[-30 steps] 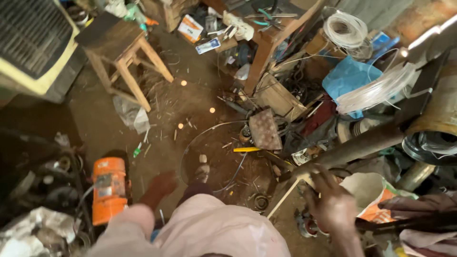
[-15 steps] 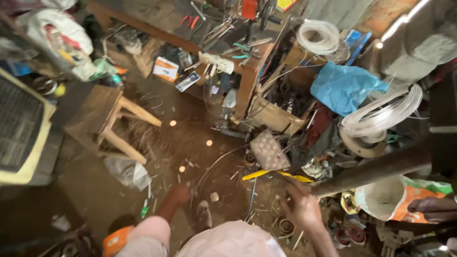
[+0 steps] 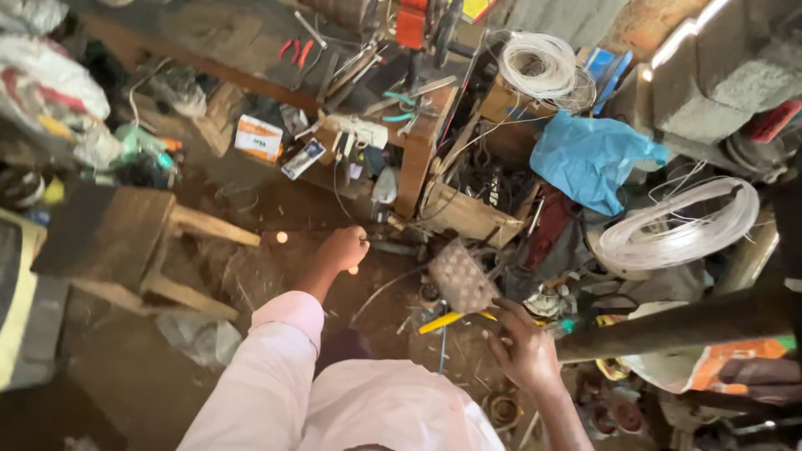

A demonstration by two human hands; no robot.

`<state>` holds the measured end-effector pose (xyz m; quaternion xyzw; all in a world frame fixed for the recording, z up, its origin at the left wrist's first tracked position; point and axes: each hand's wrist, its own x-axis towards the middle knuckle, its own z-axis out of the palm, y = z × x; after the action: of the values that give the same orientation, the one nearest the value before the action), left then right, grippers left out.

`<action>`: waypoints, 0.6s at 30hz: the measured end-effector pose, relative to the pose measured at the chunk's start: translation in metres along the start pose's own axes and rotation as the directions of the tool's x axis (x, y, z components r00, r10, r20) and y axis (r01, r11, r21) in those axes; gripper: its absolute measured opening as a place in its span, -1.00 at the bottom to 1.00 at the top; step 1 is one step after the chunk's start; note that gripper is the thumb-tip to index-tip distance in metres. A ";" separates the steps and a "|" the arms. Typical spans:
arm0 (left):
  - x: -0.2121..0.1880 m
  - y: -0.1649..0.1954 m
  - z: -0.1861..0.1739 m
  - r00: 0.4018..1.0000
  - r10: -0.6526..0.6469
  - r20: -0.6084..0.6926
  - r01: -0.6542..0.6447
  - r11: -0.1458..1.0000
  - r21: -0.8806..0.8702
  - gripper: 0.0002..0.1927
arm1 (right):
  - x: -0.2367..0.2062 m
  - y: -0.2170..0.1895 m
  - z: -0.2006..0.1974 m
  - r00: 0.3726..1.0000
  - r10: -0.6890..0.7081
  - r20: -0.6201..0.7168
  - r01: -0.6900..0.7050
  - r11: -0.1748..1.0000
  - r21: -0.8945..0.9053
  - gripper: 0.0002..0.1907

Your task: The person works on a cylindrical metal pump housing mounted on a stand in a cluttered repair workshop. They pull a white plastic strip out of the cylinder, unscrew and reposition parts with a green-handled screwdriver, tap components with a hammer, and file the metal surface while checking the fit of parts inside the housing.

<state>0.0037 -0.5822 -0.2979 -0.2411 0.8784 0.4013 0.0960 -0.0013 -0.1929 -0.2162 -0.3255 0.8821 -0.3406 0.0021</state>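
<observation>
Grey, dimpled metal plate [image 3: 462,276] lies tilted on the floor clutter below the bench [image 3: 418,159], a yellow tool [image 3: 443,321] beside it. Right hand [image 3: 522,351] hovers near it, grip wide. Left hand [image 3: 342,249] is loosely curled; contents indiscernible.

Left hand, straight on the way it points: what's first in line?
Probably the clutter at the foot of the wooden workbench: the left hand points up-right toward a whitish jug there. Depth is unclear from the head view.
</observation>
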 end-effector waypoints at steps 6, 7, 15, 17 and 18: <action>0.133 0.018 -0.089 0.956 0.236 -0.173 -0.160 0.917 0.366 -0.71 | 0.065 0.020 0.044 0.994 0.104 -0.045 -0.105 0.994 -0.018 -0.61; 0.162 0.018 -0.104 0.956 0.224 -0.188 -0.149 0.927 0.344 -0.71 | 0.074 0.025 0.056 0.981 0.190 -0.039 -0.192 0.981 -0.039 -0.60; 0.403 0.001 -0.194 0.867 0.339 -0.365 -0.133 0.863 0.487 -0.50 | 0.157 0.022 0.152 0.853 0.520 -0.038 -0.521 0.849 -0.090 -0.68; 0.442 -0.006 -0.195 0.884 0.292 -0.364 -0.082 0.865 0.495 -0.56 | 0.178 0.009 0.161 0.857 0.514 -0.036 -0.515 0.854 -0.072 -0.60; 0.455 -0.012 -0.194 0.861 0.328 -0.390 -0.086 0.848 0.524 -0.51 | 0.187 0.001 0.165 0.847 0.530 -0.050 -0.532 0.842 -0.087 -0.59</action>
<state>-0.3794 -0.8922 -0.3431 -0.1985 0.9689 0.1046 -0.1047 -0.1120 -0.3985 -0.3025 -0.0644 0.9532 -0.2871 0.0700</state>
